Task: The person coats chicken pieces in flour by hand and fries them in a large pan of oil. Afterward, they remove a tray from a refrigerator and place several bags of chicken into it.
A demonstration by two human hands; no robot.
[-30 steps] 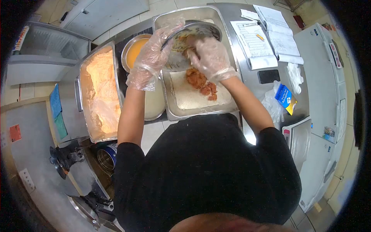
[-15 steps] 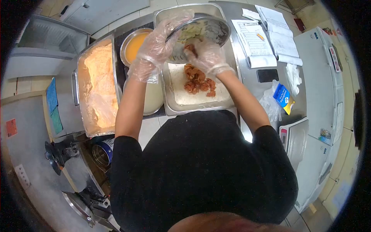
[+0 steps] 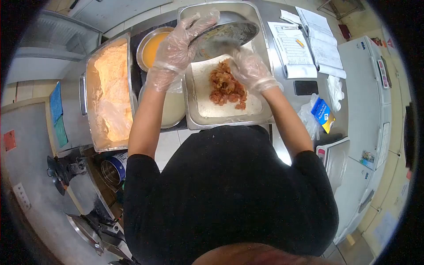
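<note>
Meat pile (image 3: pixel 226 87) larger than before, bowl (image 3: pixel 210 44) in grip of left hand (image 3: pixel 176 52), grip of right hand (image 3: pixel 252 70) unclear

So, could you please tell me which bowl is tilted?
The bowl held in the left hand; the orange bowl of liquid and the whitish one look level.

Left tray (image 3: pixel 131 84) and right tray (image 3: pixel 266 42) on counter (image 3: pixel 286 104)
Meat (image 3: pixel 227 88) lies in right tray; phone (image 3: pixel 306 87) lies right of it.
</note>
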